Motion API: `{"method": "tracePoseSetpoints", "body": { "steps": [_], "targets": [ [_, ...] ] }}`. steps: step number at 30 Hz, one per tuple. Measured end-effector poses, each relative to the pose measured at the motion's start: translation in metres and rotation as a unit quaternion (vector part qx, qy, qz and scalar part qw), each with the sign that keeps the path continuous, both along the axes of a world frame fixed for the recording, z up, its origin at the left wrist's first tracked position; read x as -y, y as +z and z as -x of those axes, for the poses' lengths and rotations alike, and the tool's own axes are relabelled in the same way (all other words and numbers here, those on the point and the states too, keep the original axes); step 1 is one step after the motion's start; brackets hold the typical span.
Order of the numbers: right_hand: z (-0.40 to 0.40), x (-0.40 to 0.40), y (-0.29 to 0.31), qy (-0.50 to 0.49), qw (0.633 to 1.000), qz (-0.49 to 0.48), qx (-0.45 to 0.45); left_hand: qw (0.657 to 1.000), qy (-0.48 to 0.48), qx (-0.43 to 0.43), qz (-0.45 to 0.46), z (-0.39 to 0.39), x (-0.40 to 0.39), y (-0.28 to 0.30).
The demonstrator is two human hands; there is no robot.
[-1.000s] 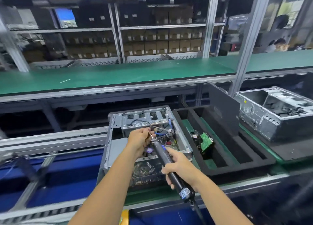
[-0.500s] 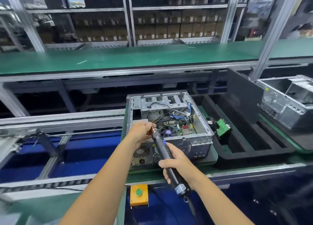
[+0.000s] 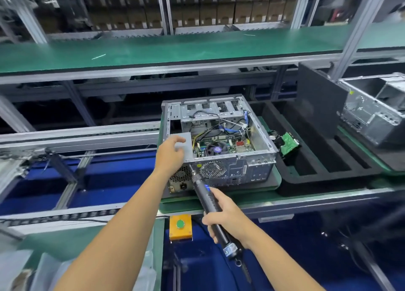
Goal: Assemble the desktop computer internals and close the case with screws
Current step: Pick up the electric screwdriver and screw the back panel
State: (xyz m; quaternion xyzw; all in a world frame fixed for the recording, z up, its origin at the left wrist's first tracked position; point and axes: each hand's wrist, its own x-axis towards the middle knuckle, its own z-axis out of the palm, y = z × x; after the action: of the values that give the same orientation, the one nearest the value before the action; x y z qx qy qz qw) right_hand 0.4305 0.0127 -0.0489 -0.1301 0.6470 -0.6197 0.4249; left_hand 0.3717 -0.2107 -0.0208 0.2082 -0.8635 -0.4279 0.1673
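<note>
The left hand [image 3: 169, 153] rests with loosely spread fingers on the grey power supply [image 3: 183, 144] at the left near corner of the open computer case [image 3: 219, 137], a perforated bare-metal box showing cables and a green motherboard. Just before the case, the right hand [image 3: 223, 217] grips a slim black electric screwdriver [image 3: 207, 195], tip at the rear panel. Right of the case lies a black foam tray [image 3: 324, 165].
</note>
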Motion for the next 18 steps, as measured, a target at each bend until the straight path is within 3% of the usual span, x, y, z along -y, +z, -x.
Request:
{"method": "tracePoseSetpoints", "body": {
  "steps": [5,18],
  "targets": [
    [-0.0047,0.001,-0.0056,0.006,1.0,-0.007,-0.01,0.986,-0.057,0.055,0.145,-0.0013,0.0008,-0.0147],
    [-0.0006,0.0021,-0.007,-0.02,1.0,-0.004,0.009,0.992,-0.044,0.052,0.109,0.0013,0.0044,-0.0137]
  ]
}}
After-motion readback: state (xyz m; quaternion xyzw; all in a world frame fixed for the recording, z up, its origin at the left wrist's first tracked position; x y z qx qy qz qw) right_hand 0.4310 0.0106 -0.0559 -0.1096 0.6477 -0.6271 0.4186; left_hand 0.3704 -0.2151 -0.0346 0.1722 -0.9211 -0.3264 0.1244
